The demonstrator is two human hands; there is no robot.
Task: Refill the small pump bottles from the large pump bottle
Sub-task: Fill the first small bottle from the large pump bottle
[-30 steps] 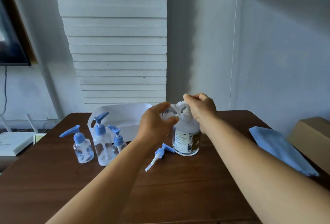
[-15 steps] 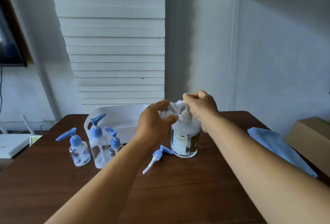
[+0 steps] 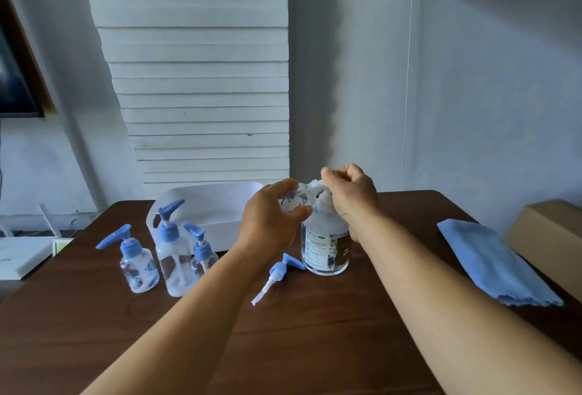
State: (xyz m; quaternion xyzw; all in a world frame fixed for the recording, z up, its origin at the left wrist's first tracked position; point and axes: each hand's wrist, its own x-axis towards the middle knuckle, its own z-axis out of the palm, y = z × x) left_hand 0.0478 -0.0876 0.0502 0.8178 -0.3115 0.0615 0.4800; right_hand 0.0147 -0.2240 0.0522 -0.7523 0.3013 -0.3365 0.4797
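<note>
Left hand: your left hand (image 3: pixel 271 221) is raised above the table, fingers and thumb curled round a small clear bottle (image 3: pixel 296 201) with no pump fitted; it holds the bottle just beside the spout of the large one.
Right hand: your right hand (image 3: pixel 351 196) sits on top of the large pump bottle (image 3: pixel 326 245), fingers curled over the white pump head (image 3: pixel 316 188); whether the head is pressed down, you cannot tell from this view.
Large pump bottle: upright on the brown table (image 3: pixel 315 331), clear with a printed label, near the middle.
Loose pump: a blue pump with a white tube (image 3: pixel 277 275) lies flat on the table, just left of the large bottle's base.
Other small bottles: three clear bottles with blue pumps stand close together at left, a short one (image 3: pixel 137 265), a tall one (image 3: pixel 173 256) and a small one (image 3: pixel 203 253) partly behind your left forearm.
White bin: a white container (image 3: pixel 217 205) stands behind those bottles at the far edge.
Cloth: a folded blue cloth (image 3: pixel 491 265) lies at right, well apart from the bottles, beside a cardboard box (image 3: pixel 548 231).
</note>
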